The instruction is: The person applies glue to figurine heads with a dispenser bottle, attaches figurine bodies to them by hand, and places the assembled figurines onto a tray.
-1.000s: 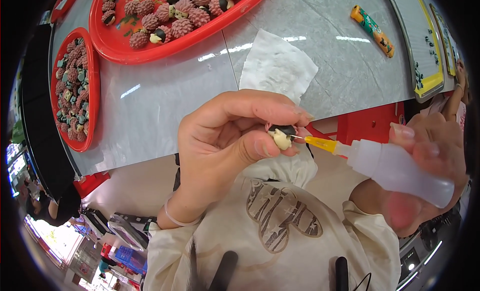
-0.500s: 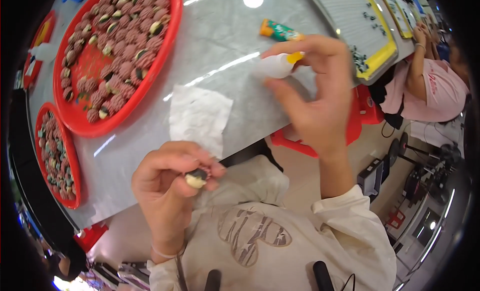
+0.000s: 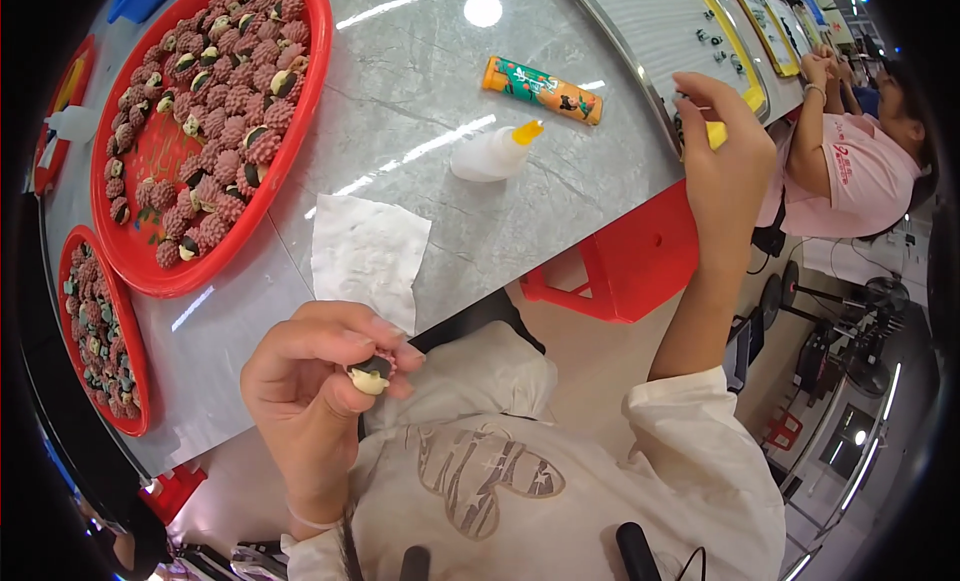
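Note:
My left hand (image 3: 315,386) is closed in front of my shirt, pinching a small pink ridged piece (image 3: 369,374) with a dark and cream figure on it between thumb and fingertips. Over at the right edge of the table, my right hand (image 3: 728,166) is open with thumb and fingers apart, by the rim of a white ribbed tray (image 3: 640,26). Small dark pieces (image 3: 712,41) lie on that tray. A white squeeze bottle (image 3: 488,155) with a yellow tip stands on the table, and a green and orange tube-shaped pack (image 3: 545,89) lies beyond it.
To the left, a large red tray (image 3: 290,196) and a smaller red tray (image 3: 145,386) hold many pink ridged pieces. White tissue (image 3: 368,251) lies near the table edge. A red stool (image 3: 640,266) stands below. At the far right sits a person in pink (image 3: 850,171).
My right hand has let go of the squeeze bottle, which now stands on the table, and moved right to the white tray. My left hand keeps its pinch on the pink piece.

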A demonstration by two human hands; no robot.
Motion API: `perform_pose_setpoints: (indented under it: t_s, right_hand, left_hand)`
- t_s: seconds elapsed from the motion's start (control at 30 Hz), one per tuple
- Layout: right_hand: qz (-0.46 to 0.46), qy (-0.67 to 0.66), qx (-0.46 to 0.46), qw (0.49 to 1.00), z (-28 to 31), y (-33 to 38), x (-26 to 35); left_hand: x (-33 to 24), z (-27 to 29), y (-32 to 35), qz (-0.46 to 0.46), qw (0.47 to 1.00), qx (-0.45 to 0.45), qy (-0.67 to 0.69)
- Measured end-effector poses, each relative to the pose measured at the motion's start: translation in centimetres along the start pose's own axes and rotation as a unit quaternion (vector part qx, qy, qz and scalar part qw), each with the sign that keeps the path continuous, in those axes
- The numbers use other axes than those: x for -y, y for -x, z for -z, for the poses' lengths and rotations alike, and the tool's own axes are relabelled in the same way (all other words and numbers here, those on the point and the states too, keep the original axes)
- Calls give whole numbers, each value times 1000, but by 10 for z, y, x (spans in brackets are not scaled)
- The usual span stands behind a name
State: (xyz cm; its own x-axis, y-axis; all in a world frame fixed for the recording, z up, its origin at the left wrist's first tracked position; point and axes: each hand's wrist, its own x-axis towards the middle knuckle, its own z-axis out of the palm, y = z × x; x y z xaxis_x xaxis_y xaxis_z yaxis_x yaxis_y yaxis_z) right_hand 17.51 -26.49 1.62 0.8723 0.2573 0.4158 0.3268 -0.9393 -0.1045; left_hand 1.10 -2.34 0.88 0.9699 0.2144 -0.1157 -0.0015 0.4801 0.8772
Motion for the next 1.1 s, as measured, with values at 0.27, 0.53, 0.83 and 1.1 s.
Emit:
perform_pose_setpoints:
  t_s: [0.27, 0.53, 0.83, 1.1]
  right_hand:
    - [-97, -730, 69, 673, 19, 22, 36]
    - [-77, -774, 254, 575, 15, 41, 105]
    - [53, -697, 198, 687, 14, 47, 118]
    - [195, -582, 105, 783, 17, 49, 123]
  left_hand:
    - [6, 2, -5, 6, 999, 0, 39]
    - [5, -8, -7, 57, 998, -14, 39]
    - [6, -4, -1, 45, 998, -24, 24]
    - [12, 5, 3, 3, 1000, 0, 11]
